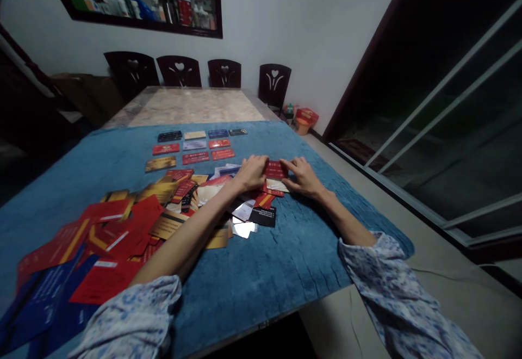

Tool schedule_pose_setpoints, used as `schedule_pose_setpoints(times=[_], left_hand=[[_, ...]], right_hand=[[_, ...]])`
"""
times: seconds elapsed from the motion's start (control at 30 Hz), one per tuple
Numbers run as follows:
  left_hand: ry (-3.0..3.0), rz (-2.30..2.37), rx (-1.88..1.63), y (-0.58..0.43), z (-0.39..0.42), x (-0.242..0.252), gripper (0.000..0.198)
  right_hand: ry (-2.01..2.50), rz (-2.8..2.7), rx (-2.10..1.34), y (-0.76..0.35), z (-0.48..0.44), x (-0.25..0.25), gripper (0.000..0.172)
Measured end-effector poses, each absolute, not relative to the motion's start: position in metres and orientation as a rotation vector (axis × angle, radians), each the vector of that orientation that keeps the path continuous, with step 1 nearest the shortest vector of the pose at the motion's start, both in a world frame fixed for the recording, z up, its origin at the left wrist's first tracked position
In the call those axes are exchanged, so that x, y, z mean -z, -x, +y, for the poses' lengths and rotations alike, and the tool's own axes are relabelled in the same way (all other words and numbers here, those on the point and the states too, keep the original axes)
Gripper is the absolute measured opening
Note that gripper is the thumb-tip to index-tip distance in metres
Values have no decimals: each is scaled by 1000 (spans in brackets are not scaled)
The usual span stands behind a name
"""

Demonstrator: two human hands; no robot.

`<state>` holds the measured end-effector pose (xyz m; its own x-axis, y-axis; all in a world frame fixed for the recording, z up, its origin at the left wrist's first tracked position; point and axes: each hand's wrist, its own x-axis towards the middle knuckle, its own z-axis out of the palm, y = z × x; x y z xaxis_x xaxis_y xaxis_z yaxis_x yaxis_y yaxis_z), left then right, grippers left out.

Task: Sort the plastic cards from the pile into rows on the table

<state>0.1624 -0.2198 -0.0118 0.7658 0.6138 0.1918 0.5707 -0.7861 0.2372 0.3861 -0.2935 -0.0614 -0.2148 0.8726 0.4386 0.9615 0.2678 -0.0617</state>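
Note:
Between my two hands is a red card, its printed face turned up. My left hand grips its left edge with the fingers bent. On the opposite side, the fingertips and thumb of my right hand pinch its right edge. A cream card shows just beneath it. Loose cards lie in a heap under my left forearm, among them a black card and a gold card. Beyond the heap, neat stacks stand in rows, including a red stack and a gold stack.
Red and blue paper sleeves spread over the near left of the blue cloth. Dark chairs line the far end of the table. An orange bin stands on the floor by the wall, and glass sliding doors are on the right.

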Motion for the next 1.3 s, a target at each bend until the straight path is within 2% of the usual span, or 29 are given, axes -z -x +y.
schedule_pose_setpoints(times=[0.67, 0.87, 1.3], left_hand=[[-2860, 997, -224, -148, -218, -2, 37], [-2858, 1036, -206, -144, -217, -4, 22], [-2873, 1143, -108, -114, -205, -13, 31]], right_hand=[[1668, -2240, 269, -381, -286, 45, 56], [1641, -2292, 225, -376, -279, 38, 55], [1614, -2409, 209, -350, -247, 24, 62]])
